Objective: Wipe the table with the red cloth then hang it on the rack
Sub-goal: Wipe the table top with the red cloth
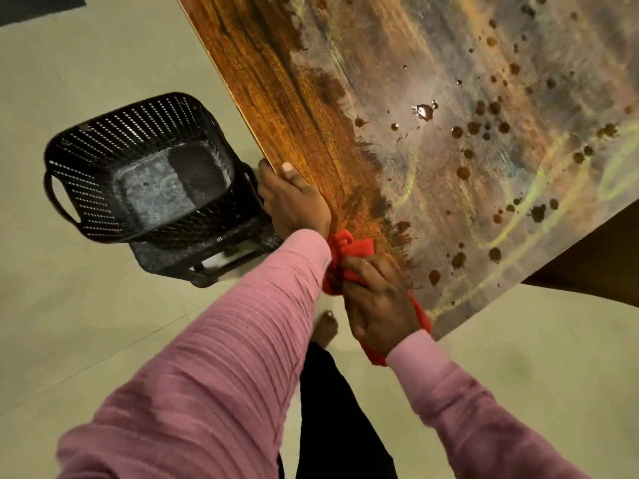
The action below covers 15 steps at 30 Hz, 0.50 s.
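A dusty wooden table (397, 53), spotted with wet drops, stands on a pale tiled floor (86, 340). The left hand (294, 198) grips its left edge. Near the front corner, the right hand (377, 302) presses down on the bunched red cloth (356, 248), which lies under its curled fingers. A black basket (138, 167) sits beside the table.

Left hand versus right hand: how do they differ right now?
The left hand grips the table edge, thumb on top; the right hand holds the bunched red cloth on its surface. The left hand lies farther along the edge; the right hand sits nearer the corner. Both wear pink sleeves.
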Motion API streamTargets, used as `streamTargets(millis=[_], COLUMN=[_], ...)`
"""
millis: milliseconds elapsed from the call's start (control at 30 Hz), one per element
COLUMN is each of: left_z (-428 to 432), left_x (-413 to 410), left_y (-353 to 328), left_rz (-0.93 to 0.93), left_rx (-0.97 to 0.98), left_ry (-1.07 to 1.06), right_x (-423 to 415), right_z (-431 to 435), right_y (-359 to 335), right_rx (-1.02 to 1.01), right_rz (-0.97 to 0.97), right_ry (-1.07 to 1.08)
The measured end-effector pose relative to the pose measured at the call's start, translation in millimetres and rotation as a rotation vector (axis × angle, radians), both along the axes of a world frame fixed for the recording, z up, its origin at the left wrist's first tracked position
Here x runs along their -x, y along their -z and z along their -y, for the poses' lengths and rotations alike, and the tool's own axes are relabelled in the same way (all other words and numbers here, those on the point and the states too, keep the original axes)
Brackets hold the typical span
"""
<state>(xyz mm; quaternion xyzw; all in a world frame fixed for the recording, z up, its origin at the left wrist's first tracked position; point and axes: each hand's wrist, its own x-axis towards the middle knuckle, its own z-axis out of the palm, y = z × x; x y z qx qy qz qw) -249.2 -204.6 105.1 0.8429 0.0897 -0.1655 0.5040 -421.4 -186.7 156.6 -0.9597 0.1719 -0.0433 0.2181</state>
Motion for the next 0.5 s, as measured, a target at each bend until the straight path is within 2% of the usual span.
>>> streamTargets(millis=[100,233,300,367,500], left_z=[1,3,3,3,4], left_x=[1,1,4,6,5], left_y=[1,2,1,-1,-3], left_rz=[0.055,0.102,0.128,0.158,0.193], left_rx=[-0.030,-0.101,-0.133,-0.158,-0.208], left_ry=[-0.015,-0.021,-0.022,-0.023,-0.017], right_x=[20,27,27,30,54], right_z=[13,43,41,26,4], right_y=[1,3,4,5,10], right_rx=[0.043,0.035,0.010,-0.005,-0.056], right_rz=[-0.001,0.010,0.012,0.012,-0.012], right_ry=[-0.086,0.255,0.351,0.274,-0.046])
